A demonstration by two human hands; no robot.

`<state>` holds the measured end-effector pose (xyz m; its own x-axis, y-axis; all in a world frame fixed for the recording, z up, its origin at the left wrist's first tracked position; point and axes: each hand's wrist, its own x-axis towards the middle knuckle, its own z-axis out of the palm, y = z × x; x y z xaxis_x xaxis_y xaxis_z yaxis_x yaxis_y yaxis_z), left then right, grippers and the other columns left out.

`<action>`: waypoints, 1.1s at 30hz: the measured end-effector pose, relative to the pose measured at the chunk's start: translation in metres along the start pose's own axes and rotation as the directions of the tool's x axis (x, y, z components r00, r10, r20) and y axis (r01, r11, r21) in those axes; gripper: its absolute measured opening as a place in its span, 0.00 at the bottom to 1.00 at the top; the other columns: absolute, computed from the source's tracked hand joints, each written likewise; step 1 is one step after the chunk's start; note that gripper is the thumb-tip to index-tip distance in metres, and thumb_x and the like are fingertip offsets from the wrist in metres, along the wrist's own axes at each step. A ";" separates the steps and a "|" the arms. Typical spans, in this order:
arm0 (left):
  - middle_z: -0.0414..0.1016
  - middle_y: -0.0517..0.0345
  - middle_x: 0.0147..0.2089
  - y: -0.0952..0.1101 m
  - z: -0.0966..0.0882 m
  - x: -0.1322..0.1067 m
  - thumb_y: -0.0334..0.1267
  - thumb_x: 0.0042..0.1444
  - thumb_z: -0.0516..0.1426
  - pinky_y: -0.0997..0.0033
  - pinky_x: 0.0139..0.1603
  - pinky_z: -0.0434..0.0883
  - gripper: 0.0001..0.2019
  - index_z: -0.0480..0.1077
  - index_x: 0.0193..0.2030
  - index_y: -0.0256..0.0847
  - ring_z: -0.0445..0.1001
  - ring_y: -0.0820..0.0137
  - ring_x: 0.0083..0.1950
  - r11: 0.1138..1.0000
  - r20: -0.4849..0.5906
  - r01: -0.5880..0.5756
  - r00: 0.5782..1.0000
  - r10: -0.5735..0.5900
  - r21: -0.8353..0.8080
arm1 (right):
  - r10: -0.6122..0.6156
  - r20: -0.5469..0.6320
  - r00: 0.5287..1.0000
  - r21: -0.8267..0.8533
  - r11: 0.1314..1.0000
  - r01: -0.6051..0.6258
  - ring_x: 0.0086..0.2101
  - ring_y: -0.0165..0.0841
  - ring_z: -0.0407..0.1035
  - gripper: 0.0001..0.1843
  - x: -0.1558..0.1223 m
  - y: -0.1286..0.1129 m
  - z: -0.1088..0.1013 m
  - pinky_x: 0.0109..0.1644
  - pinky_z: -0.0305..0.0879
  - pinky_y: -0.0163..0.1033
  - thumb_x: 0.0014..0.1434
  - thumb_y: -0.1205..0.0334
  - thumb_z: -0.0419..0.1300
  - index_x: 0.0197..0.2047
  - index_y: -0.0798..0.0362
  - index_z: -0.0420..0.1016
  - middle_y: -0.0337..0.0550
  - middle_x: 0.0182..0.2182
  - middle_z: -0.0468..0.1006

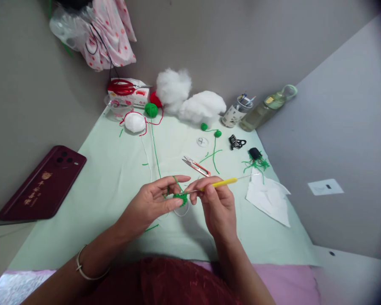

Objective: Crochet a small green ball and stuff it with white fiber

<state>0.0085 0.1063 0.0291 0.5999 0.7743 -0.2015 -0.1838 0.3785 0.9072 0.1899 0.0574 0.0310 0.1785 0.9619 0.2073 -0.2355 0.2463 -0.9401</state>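
Note:
Between thumb and fingers, my left hand pinches a small green crochet piece. Green yarn runs over its raised index finger and back to the green yarn ball. My right hand is closed on the yellow handle of a crochet hook, held like a pen. The hook's thin metal tip reaches left to the green piece. A loop of white yarn hangs below the piece. Just beyond my hands lie orange-handled thread snips.
A white yarn ball, white stuffing, a pen cup and a bottle stand along the back. A dark red phone lies left. Right are a hair clip, green yarn scraps and white paper.

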 end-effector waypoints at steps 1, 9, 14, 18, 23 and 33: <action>0.73 0.58 0.40 -0.001 -0.001 0.000 0.40 0.58 0.69 0.65 0.53 0.69 0.22 0.81 0.60 0.49 0.73 0.66 0.46 1.000 0.004 -0.003 1.000 0.003 0.004 | -0.004 0.022 1.000 -0.009 1.000 0.005 0.29 0.31 0.74 0.12 0.000 -0.001 -0.002 0.36 0.73 0.39 0.72 0.53 0.60 0.41 0.51 0.80 0.45 0.34 0.84; 0.74 0.59 0.42 0.001 0.001 -0.002 0.38 0.60 0.68 0.58 0.68 0.63 0.19 0.81 0.58 0.53 0.74 0.63 0.54 0.991 -0.050 -0.055 0.997 0.061 0.118 | -0.118 0.121 0.986 -0.269 0.952 0.147 0.35 0.31 0.77 0.12 -0.007 -0.011 -0.007 0.42 0.75 0.40 0.75 0.63 0.55 0.47 0.48 0.81 0.43 0.40 0.84; 0.76 0.58 0.43 0.006 0.003 -0.004 0.34 0.60 0.66 0.58 0.70 0.62 0.17 0.82 0.55 0.53 0.74 0.62 0.58 0.963 -0.101 -0.089 0.988 0.118 0.254 | -0.212 0.190 0.959 -0.400 0.875 0.273 0.39 0.33 0.78 0.14 -0.013 -0.012 -0.006 0.44 0.76 0.42 0.74 0.68 0.53 0.51 0.47 0.80 0.44 0.42 0.84; 0.76 0.58 0.44 0.005 0.003 -0.006 0.31 0.59 0.64 0.59 0.70 0.63 0.18 0.83 0.55 0.53 0.73 0.62 0.57 0.937 -0.107 -0.132 0.979 0.175 0.322 | -0.275 0.234 0.933 -0.433 0.830 0.353 0.43 0.36 0.80 0.14 -0.014 -0.011 -0.004 0.46 0.77 0.45 0.73 0.69 0.54 0.51 0.47 0.79 0.46 0.42 0.85; 0.75 0.59 0.41 0.005 0.003 -0.009 0.39 0.60 0.68 0.62 0.61 0.69 0.21 0.80 0.60 0.53 0.75 0.65 0.49 0.989 -0.074 -0.036 0.996 0.047 0.145 | -0.133 0.066 0.989 -0.192 0.971 0.143 0.34 0.34 0.79 0.10 -0.010 -0.007 -0.002 0.39 0.77 0.43 0.74 0.59 0.55 0.44 0.50 0.78 0.46 0.38 0.86; 0.74 0.58 0.42 0.002 0.000 -0.008 0.41 0.60 0.69 0.61 0.63 0.69 0.23 0.79 0.62 0.52 0.75 0.65 0.50 1.000 -0.047 0.003 0.999 -0.003 -0.002 | 0.101 -0.037 0.994 0.148 0.984 -0.095 0.26 0.28 0.75 0.12 -0.002 0.001 0.009 0.31 0.71 0.34 0.72 0.51 0.60 0.40 0.50 0.75 0.41 0.32 0.85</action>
<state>0.0038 0.1007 0.0322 0.5629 0.7962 -0.2217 -0.1832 0.3817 0.9059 0.1812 0.0568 0.0319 0.1893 0.9767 0.1010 -0.3901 0.1692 -0.9051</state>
